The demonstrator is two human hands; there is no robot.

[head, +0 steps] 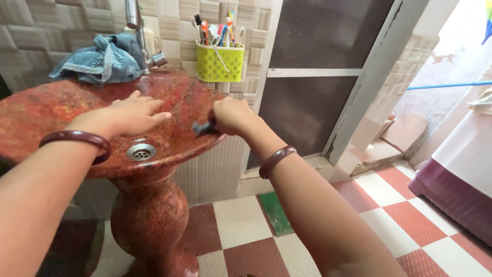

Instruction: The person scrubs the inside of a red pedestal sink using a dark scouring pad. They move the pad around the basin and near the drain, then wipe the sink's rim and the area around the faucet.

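A red mottled pedestal sink (46, 105) stands at the left, with a metal drain (140, 151) in its bowl. My left hand (130, 114) lies flat, fingers together, over the bowl just above the drain. My right hand (231, 115) is closed around a small dark scrubber (202, 128) pressed against the sink's right rim. Each wrist carries a dark red bangle.
A metal tap (141, 31) rises behind the bowl, with a blue cloth (100, 61) bunched on the back rim. A yellow basket (219, 62) of toothbrushes hangs on the tiled wall. A dark door (312, 77) stands right of it, above a red-and-white checkered floor (389, 190).
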